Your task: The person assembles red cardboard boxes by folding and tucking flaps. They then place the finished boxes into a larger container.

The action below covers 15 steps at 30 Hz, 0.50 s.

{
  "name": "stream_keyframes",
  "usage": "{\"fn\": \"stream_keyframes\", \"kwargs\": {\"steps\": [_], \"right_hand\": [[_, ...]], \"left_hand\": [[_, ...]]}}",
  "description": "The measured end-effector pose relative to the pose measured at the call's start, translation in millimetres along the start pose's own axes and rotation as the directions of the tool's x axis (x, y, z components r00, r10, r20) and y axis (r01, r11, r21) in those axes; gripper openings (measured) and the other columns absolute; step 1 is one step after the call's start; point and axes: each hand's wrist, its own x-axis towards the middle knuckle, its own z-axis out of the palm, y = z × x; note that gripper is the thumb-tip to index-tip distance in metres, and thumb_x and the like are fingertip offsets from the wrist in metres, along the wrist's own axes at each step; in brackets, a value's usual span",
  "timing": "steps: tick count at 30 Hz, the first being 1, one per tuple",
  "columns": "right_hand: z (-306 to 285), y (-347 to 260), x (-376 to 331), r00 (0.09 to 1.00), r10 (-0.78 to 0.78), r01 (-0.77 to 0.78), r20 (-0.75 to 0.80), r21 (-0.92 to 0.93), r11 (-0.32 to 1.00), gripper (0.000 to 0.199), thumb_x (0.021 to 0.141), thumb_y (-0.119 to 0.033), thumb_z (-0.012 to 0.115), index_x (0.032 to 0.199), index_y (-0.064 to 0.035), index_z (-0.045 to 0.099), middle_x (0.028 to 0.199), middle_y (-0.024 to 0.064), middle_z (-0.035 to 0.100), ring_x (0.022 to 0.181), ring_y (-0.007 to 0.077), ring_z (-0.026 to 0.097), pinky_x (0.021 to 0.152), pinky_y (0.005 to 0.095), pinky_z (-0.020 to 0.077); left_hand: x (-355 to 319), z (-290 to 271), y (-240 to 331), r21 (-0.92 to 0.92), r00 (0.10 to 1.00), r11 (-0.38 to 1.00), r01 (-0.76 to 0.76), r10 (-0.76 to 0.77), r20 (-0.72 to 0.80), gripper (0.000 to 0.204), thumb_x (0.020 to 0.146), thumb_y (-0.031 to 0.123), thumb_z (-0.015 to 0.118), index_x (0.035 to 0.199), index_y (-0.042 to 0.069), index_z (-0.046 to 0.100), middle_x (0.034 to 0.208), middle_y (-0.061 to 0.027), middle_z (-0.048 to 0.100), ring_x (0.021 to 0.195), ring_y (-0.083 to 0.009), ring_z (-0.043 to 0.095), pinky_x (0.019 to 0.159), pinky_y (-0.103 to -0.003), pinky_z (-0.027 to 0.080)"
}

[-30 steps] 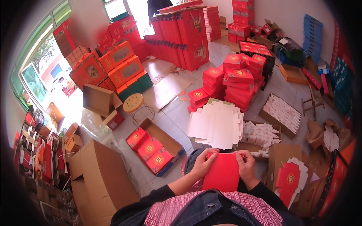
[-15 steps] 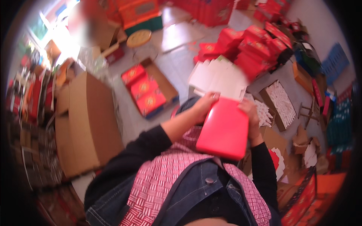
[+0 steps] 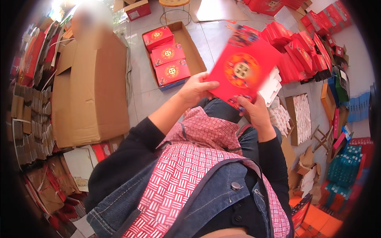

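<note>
Both my hands hold up a red gift box [image 3: 260,65] above my lap. Its printed face is toward me, with a round orange and gold emblem at the centre and dark patterned corners. My left hand [image 3: 196,89] grips its left edge, thumb on top. At the near corner my right hand [image 3: 256,113] is closed on it, thumb also on the printed face. Just past the box, partly hidden by it, lie white card pieces [image 3: 272,89]. Similar red boxes [image 3: 170,71] sit in a shallow cardboard tray [image 3: 194,51] ahead on the left.
A large brown carton [image 3: 109,91] stands at my left. More red boxes [image 3: 301,53] are heaped at the far right. Nearer on the right are a carton of white pieces [image 3: 303,119] and a small wooden stool [image 3: 322,137]. Flat cardboard stacks [image 3: 33,123] line the far left.
The box has been turned, from its plain glossy red side to its printed face. Both hands have moved up and away from my body with it. My view has shifted.
</note>
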Motion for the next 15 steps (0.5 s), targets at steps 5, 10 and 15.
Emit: {"fn": "stream_keyframes", "kwargs": {"steps": [5,10,15], "right_hand": [[22.8,3.2,25.9,0.996,0.052,-0.052,-0.071,0.008,0.999,0.052,0.093,-0.015,0.058,0.135,0.0026,0.033,0.115,0.0171,0.057,0.086,0.0175,0.063,0.059,0.0217,0.0529],[24.3,9.4,25.9,0.997,0.059,-0.053,-0.058,0.102,0.993,0.048,0.092,-0.010,0.057,0.132,0.0052,0.036,0.112,0.0158,0.059,0.085,0.0167,0.064,0.061,0.0217,0.0530],[16.1,12.0,20.7,0.989,0.102,-0.082,-0.105,0.178,0.981,0.039,0.092,-0.007,0.055,0.128,0.0039,0.043,0.109,0.0144,0.061,0.083,0.0159,0.064,0.062,0.0219,0.0532]], "left_hand": [[-13.1,-92.4,-14.8,-0.227,0.914,0.960,-0.166,0.064,-0.400,0.035,0.082,0.017,0.070,0.111,0.004,0.056,0.094,-0.0097,0.066,0.077,-0.0186,0.065,0.059,-0.029,0.051],[16.1,-213.0,-92.3,-0.370,0.622,0.895,-0.249,-0.145,-0.770,0.033,0.081,0.019,0.071,0.107,0.006,0.055,0.087,-0.0102,0.065,0.073,-0.0224,0.064,0.063,-0.035,0.055],[81.9,-222.9,-140.7,-0.490,0.418,0.740,-0.461,-0.306,-0.855,0.035,0.084,0.023,0.070,0.110,0.008,0.052,0.085,-0.0103,0.061,0.067,-0.0238,0.062,0.063,-0.040,0.055]]}}
